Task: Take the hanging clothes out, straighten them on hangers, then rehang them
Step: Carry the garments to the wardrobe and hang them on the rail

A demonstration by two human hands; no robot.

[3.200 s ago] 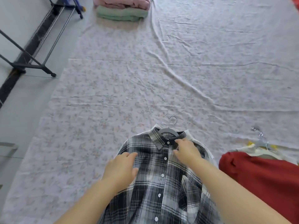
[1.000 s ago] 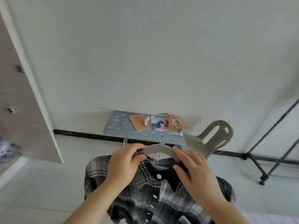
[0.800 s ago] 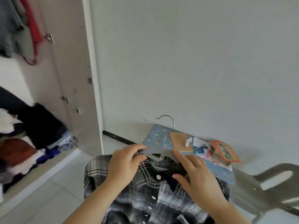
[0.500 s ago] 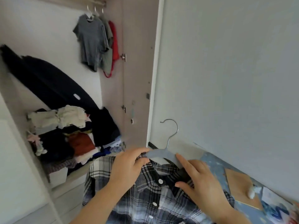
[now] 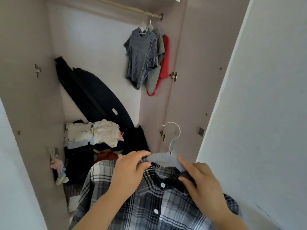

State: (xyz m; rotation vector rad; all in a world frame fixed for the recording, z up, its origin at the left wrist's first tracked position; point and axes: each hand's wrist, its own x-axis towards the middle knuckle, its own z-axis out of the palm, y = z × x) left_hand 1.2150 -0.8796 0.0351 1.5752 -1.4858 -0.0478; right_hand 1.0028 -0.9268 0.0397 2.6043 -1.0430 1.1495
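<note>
Grey hanger [image 5: 163, 161] carrying the plaid shirt [image 5: 149, 205] sits low before the open wardrobe, long axis left to right, hook [image 5: 174, 131] upright with its open tip leftward. The left hand [image 5: 129, 173] pinches one shoulder end, the right hand [image 5: 201, 181] the other. The rail [image 5: 126, 9] lies well above and ahead; its free stretch looks nearer the left hand.
</note>
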